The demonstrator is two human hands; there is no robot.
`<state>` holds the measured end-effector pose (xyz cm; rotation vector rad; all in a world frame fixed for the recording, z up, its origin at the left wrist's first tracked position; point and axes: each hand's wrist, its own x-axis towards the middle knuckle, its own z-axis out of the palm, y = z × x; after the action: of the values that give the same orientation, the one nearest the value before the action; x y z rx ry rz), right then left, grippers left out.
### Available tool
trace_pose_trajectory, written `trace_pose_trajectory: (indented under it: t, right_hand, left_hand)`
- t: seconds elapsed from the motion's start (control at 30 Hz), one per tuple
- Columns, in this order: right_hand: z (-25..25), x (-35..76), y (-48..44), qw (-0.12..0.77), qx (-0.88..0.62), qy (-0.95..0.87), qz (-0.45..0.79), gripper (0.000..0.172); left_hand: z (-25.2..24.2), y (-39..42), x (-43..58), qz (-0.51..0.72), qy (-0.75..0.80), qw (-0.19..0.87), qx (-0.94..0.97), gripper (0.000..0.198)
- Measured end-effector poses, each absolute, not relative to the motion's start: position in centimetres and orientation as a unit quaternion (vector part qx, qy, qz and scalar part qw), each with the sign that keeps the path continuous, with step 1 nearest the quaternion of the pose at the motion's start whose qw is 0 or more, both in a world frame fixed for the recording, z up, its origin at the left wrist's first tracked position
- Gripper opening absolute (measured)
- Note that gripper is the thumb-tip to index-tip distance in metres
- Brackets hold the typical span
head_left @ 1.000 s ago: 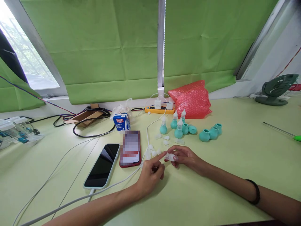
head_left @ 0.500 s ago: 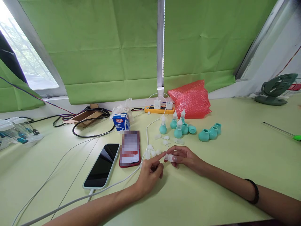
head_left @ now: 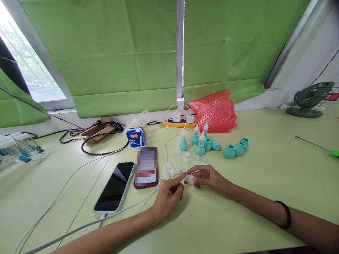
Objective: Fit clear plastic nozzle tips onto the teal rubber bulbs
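From where I stand: the right hand (head_left: 208, 179) holds the small translucent piece (head_left: 190, 179) pinched between thumb and fingers, just above the surface (head_left: 238, 222) or resting on it; the gap is too small to judge. The piece lies roughly sideways, one end toward the left hand (head_left: 168, 195). That hand has its index finger stretched to this end, apparently touching, the other fingers curled; whether the curl hides anything, I cannot tell. Handling estimate: very light, probably moulded plastic, smooth enough to slip if squeezed off-centre. Stiffness uncertain by eye; the clear wall looks thin, so hard pressure may dent or crack it. Best hold, in my judgement: around the thicker body, thumb opposite the fingers, leaving the left-facing end free. Beyond the hands lie loose pale parts (head_left: 186, 160), likely similar in weight and easily knocked aside. Behind them, teal bulbs (head_left: 229, 151) stand in groups, four bearing pale tips (head_left: 201, 139). The bulbs look rounded and perhaps rubbery; a broad, gentle hold low on the belly should suit them better than pulling at the tip.
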<state>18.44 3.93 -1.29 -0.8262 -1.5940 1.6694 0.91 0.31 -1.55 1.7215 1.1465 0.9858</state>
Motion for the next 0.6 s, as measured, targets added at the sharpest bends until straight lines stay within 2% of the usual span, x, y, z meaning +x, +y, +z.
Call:
trace_pose_trajectory:
  t: [0.27,0.43,0.6]
  right_hand:
    - [-1.25,18.34,3.77,0.349,-0.311,-0.622,0.628,0.036]
    - [-1.92,18.21,3.6,0.41,-0.315,-0.634,0.575,0.04]
    - [-2.07,18.27,3.1,0.412,-0.316,-0.709,0.478,0.037]
  left_hand:
    - [-1.47,0.0,0.71,0.391,0.431,0.422,0.695,0.044]
    - [-1.39,-0.36,0.64,0.413,0.38,0.484,0.671,0.053]
    - [-1.37,0.06,0.89,0.436,0.389,0.571,0.576,0.052]
